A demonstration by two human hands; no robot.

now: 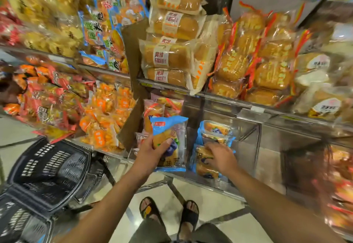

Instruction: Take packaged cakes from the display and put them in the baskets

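My left hand (152, 152) grips a blue-topped packaged cake (172, 128), lifted in front of the lower shelf. My right hand (222, 156) lies over another blue packaged cake (205, 168) on the lower shelf, fingers curled onto it. Two more blue packs (216, 131) sit stacked just behind that one. A black plastic basket (47, 168) stands at the lower left on the floor, with a second black basket (17, 221) below it at the frame's corner.
Metal shelves (248, 107) hold many bagged breads and cakes above and to both sides. A brown cardboard divider (131, 124) stands left of the blue packs. My sandalled feet (170, 216) stand on a pale tiled floor below the shelf edge.
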